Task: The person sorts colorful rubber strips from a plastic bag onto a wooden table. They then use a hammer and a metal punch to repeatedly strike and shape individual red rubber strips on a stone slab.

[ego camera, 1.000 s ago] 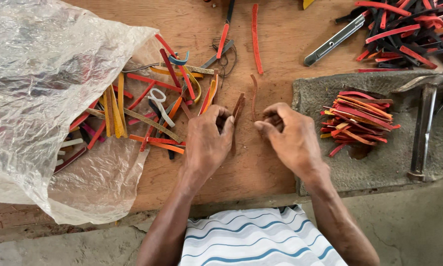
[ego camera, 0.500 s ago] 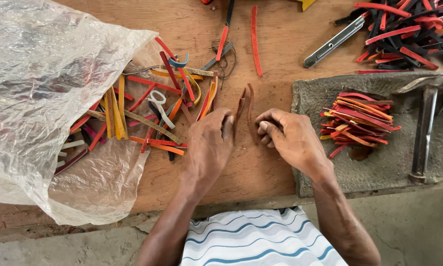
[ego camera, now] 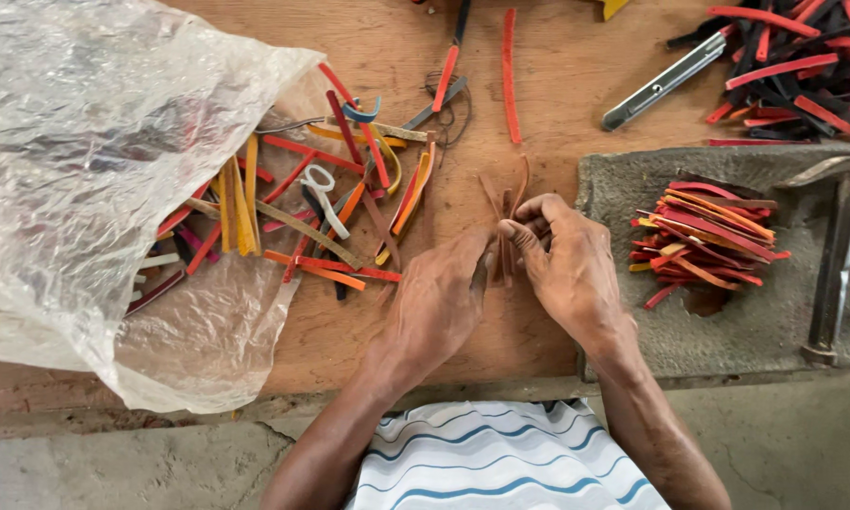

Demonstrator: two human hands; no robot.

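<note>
Both hands pinch one small bundle of thin brown rubber strips (ego camera: 503,222) at mid-table: left hand (ego camera: 439,307) fingers closed on its lower part, right hand (ego camera: 566,264) fingertips clamped at its middle. Spilled multicoloured strips (ego camera: 321,217) from clear plastic bag (ego camera: 94,161) sit left; stacked red strips (ego camera: 704,241) on grey stone slab (ego camera: 765,321) right.

Brown strips (ego camera: 503,227) now form a small bundle pinched between both hands, where one second earlier only one or two showed. Left hand (ego camera: 439,302) has shifted right and closer to right hand (ego camera: 566,264). Strip tops now fan apart, curving outward.
</note>
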